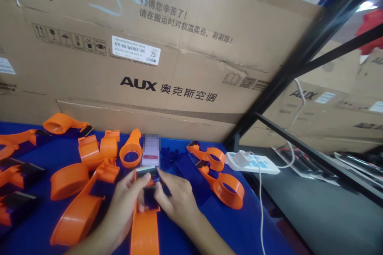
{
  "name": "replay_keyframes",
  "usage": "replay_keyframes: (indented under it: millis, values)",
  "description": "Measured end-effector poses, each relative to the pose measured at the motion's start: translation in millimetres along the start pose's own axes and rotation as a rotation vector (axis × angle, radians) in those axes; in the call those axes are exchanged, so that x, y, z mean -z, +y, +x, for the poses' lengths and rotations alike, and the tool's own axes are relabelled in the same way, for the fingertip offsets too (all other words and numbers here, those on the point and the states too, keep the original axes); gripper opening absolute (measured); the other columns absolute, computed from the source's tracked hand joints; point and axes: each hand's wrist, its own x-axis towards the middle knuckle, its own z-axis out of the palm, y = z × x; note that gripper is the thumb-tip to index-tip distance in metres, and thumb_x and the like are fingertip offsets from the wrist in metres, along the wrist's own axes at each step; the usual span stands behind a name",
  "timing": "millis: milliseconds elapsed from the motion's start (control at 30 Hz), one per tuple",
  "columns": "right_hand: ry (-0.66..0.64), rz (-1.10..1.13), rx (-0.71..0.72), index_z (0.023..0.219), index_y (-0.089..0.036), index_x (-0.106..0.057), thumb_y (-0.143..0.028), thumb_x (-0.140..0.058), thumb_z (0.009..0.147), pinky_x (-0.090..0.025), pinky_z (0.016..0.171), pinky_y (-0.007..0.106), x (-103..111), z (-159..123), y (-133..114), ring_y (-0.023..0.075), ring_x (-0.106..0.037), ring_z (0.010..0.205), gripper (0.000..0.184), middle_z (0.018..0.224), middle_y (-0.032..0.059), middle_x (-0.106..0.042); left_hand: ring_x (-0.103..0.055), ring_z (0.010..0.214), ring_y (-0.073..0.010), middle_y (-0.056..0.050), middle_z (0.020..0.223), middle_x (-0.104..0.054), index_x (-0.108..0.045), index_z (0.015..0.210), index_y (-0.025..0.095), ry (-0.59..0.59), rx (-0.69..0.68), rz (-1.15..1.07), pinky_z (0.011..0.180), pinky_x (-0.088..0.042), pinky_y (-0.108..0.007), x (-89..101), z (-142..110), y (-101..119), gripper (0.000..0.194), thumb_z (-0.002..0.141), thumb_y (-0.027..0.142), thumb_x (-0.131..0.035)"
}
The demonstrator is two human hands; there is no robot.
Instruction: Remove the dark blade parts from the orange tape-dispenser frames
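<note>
Blue bench (239,227), far edge ahead: our hands (179,195) grip an orange plastic tape dispenser (145,231); fitting, seemingly, wants steady pressure next.

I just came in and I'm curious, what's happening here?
A person is working on an orange plastic tape dispenser. The left hand holds it, and the right hand touches its far end, where there is a small dark blue part. Just beyond the hands is a phone with a lit screen. More orange plastic pieces with round loops lie to both sides on the blue tabletop.
</note>
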Motion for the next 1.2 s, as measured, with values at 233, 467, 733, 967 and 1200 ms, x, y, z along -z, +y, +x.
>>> replay_keyframes:
  millis: [233, 467, 733, 967, 1200]
  values:
    - [0.043, 0.002, -0.204, 0.100, -0.021, -0.073, -0.020, -0.050, 0.103, -0.056, 0.065, 0.026, 14, 10, -3, 0.0171, -0.072, 0.067, 0.023, 0.078, 0.0036, -0.076, -0.039, 0.039, -0.0109, 0.010, 0.043, -0.045, -0.064, 0.091, 0.022, -0.050, 0.029, 0.015, 0.047, -0.045, -0.024, -1.2, -5, 3, 0.036, 0.084, 0.054, -0.080]
    - [-0.019, -0.262, -0.397, 0.066, -0.021, -0.055, -0.024, -0.052, 0.099, -0.034, 0.051, 0.024, 27, 18, 12, 0.0134, -0.053, 0.052, 0.033, 0.058, -0.0014, -0.058, -0.036, 0.041, -0.0082, 0.011, 0.044, -0.043, -0.070, 0.101, 0.020, -0.058, 0.040, 0.023, 0.050, -0.041, -0.021, -3.3, -7, 7, 0.038, 0.085, 0.052, -0.079]
    - [-0.251, -0.354, -0.551, 0.108, -0.018, -0.073, -0.014, -0.057, 0.090, -0.042, 0.060, 0.025, 20, 10, 21, 0.0196, -0.068, 0.060, 0.024, 0.066, 0.0017, -0.070, -0.035, 0.041, -0.0086, 0.010, 0.044, -0.043, -0.068, 0.095, 0.021, -0.063, 0.064, 0.001, 0.051, -0.042, -0.023, -1.7, -6, 5, 0.038, 0.083, 0.054, -0.081]
    - [-0.165, -0.239, -0.528, 0.126, -0.016, -0.068, -0.018, -0.049, 0.098, -0.044, 0.057, 0.027, 23, 12, 22, 0.0195, -0.067, 0.053, 0.034, 0.065, 0.0000, -0.071, -0.035, 0.042, -0.0071, 0.010, 0.045, -0.041, -0.069, 0.098, 0.020, -0.046, 0.036, 0.020, 0.049, -0.036, -0.019, -3.3, -6, 6, 0.037, 0.084, 0.053, -0.080]
    - [-0.143, -0.183, -0.522, 0.118, -0.018, -0.072, -0.014, -0.052, 0.093, -0.055, 0.069, 0.029, 25, 12, 18, 0.0214, -0.077, 0.069, 0.033, 0.089, 0.0052, -0.082, -0.036, 0.042, -0.0083, 0.010, 0.045, -0.043, -0.070, 0.097, 0.019, -0.037, 0.023, 0.032, 0.051, -0.040, -0.022, -1.6, -3, 3, 0.038, 0.084, 0.053, -0.080]
